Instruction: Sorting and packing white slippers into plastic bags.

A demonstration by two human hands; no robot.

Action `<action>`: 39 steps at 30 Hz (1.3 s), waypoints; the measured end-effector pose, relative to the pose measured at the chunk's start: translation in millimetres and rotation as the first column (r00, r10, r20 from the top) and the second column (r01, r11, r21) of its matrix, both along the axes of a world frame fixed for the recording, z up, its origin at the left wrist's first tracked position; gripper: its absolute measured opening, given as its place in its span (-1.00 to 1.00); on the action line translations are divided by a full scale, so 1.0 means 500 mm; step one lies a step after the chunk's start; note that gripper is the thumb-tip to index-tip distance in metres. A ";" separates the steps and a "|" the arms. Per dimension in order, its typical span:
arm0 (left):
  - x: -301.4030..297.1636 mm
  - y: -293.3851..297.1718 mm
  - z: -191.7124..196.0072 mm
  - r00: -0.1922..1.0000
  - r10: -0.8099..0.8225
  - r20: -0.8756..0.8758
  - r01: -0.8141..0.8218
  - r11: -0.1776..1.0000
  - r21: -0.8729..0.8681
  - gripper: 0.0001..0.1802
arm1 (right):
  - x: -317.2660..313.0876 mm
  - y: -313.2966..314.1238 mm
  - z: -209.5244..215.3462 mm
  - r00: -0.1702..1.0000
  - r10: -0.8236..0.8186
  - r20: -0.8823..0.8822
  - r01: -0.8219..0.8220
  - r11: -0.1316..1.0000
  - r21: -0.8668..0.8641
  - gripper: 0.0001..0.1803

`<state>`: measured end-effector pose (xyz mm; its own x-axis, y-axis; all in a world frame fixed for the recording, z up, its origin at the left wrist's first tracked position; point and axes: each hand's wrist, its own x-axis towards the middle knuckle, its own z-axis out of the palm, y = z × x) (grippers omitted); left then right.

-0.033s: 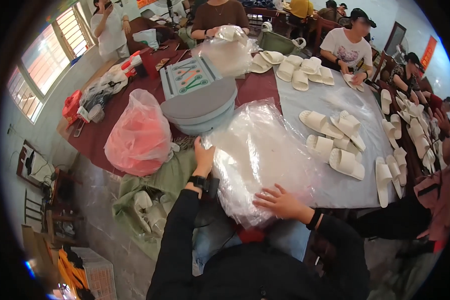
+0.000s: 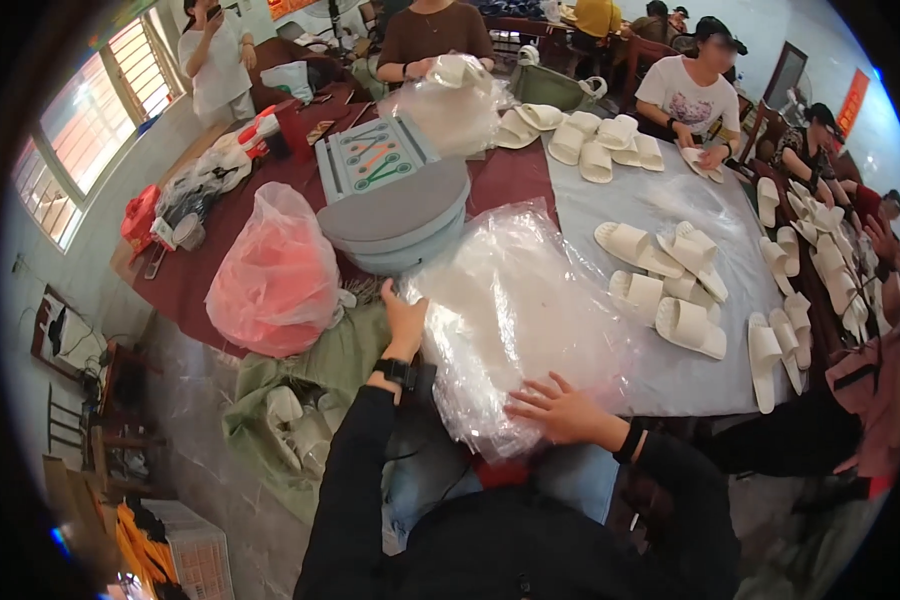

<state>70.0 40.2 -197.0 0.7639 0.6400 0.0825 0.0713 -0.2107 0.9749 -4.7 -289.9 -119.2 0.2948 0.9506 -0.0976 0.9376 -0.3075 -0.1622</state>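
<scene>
A thick, shiny stack of clear plastic bags (image 2: pixel 515 310) lies on the table in front of me and hangs a little over its near edge. My left hand (image 2: pixel 404 322) stands at the stack's left edge, its thumb and fingers apart with nothing gripped. Spread flat, my right hand (image 2: pixel 565 410) rests on the near right part of the stack. Just beyond my left hand is a blue-grey box with a rounded grey front (image 2: pixel 395 215). To the right of the bags, several cream slippers (image 2: pixel 635 245) lie on a grey sheet (image 2: pixel 590 215).
A clear bag of pinkish-red stuff (image 2: pixel 275 275) stands left of the box. Below it, a green sack (image 2: pixel 245 420) holds more slippers. Across the table one person holds a slipper (image 2: pixel 460 72) over plastic bags; another, far right, handles a slipper (image 2: pixel 702 163). More slippers (image 2: pixel 767 355) line the right edge.
The view has shifted very slightly. My hands keep their places at the stack of bags, and the person across the table has lowered the slipper a little.
</scene>
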 end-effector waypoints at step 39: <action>-0.157 -0.103 -0.062 0.966 -0.222 -0.135 0.184 0.952 -0.245 -0.29 | 0.343 0.018 -0.044 0.212 -0.711 -0.670 0.942 0.331 -0.052 -0.15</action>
